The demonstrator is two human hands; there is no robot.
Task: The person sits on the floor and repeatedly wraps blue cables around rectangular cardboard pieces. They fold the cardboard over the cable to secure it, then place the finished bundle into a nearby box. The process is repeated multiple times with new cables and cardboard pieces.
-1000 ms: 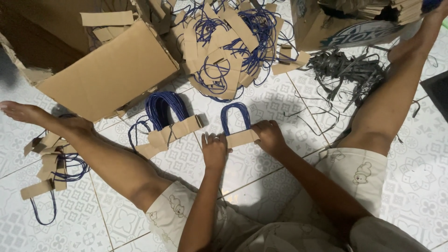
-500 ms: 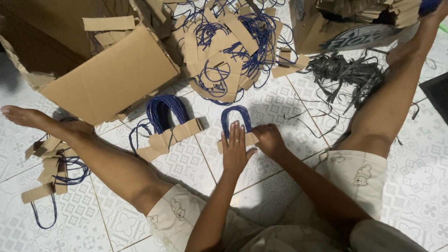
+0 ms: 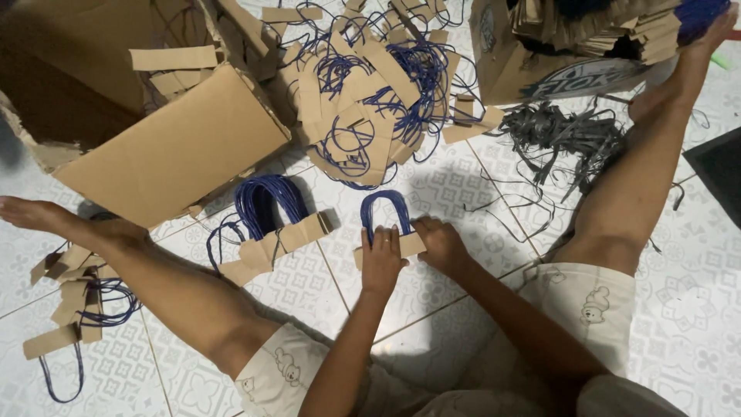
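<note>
Left hand [image 3: 381,259], fingers flat and together, presses a blue-corded cardboard handle strip [image 3: 390,232] onto the tiled floor [image 3: 432,193]; right hand [image 3: 440,245] pinches its end.

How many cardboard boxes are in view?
2: a big open box at upper left and a box full of handles at upper right. More may lie beyond the frame.

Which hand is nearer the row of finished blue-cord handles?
Left. The left hand lies beside the row of finished handles; the right hand sits farther away.
</note>
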